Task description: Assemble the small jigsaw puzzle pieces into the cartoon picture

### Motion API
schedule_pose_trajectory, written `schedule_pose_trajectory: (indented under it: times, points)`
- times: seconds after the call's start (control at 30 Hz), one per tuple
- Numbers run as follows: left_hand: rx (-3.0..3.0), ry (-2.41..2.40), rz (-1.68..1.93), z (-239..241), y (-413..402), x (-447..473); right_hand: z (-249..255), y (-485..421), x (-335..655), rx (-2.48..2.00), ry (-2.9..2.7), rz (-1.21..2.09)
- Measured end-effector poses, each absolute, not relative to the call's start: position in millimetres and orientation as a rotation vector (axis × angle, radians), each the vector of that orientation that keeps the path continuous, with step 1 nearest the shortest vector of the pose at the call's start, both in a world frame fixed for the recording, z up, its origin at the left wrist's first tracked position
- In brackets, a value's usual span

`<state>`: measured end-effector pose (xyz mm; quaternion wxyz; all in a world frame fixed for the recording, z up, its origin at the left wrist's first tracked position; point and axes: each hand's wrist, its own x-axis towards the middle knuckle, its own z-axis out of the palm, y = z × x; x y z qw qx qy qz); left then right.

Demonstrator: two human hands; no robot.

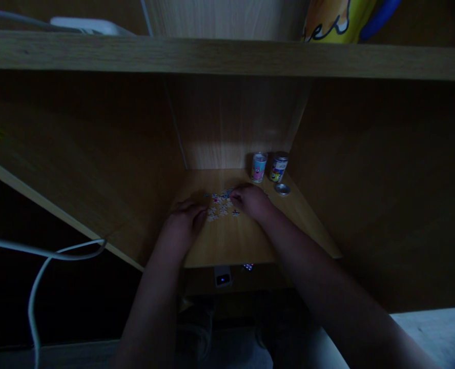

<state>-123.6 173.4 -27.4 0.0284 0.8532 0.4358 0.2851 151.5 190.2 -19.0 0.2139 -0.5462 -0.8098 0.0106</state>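
Note:
Both my arms reach into a dim wooden shelf compartment. My left hand [184,220] rests knuckles-up on the shelf board [231,241], fingers curled, at the left edge of a scatter of small puzzle pieces [220,205]. My right hand [252,200] lies over the right side of the pieces, fingers bent down onto them. Whether either hand holds a piece is hidden. Two small printed tins, a pink-and-blue tin [259,167] and a darker tin [278,167], stand at the back right, with a round metal lid [282,189] lying in front of them.
Wooden side walls close in the compartment left and right. A thick shelf plank [227,56] runs overhead, with a yellow-and-blue object [338,20] on it. A white cable [43,261] hangs at the left. A small lit device [223,278] sits below the board's front edge.

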Motion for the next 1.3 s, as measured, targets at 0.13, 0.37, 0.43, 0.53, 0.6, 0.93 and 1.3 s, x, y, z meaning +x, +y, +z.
schedule_pose_trajectory:
  times: [0.13, 0.37, 0.43, 0.53, 0.6, 0.93, 1.3]
  points:
    - [2.716, 1.189, 0.845, -34, 171, -116, -19, 192, 153, -1.519, -2.255, 0.052]
    - [2.697, 1.229, 0.877, -36, 170, -119, -22, 192, 154, -1.450, -2.247, 0.114]
    - [2.662, 1.249, 0.933, -35, 168, -120, -21, 190, 155, -1.417, -2.240, 0.127]
    - [2.618, 1.227, 0.967, -32, 167, -120, -22, 187, 158, -1.357, -2.259, 0.170]
    - [2.607, 1.213, 0.932, -29, 165, -119, -23, 187, 161, -1.322, -2.280, 0.204]
    - [2.542, 1.286, 0.826, -24, 161, -119, -29, 190, 164, -1.367, -2.231, 0.274]
    - [2.481, 1.344, 0.759, -26, 166, -123, -21, 186, 161, -1.396, -2.290, 0.210]
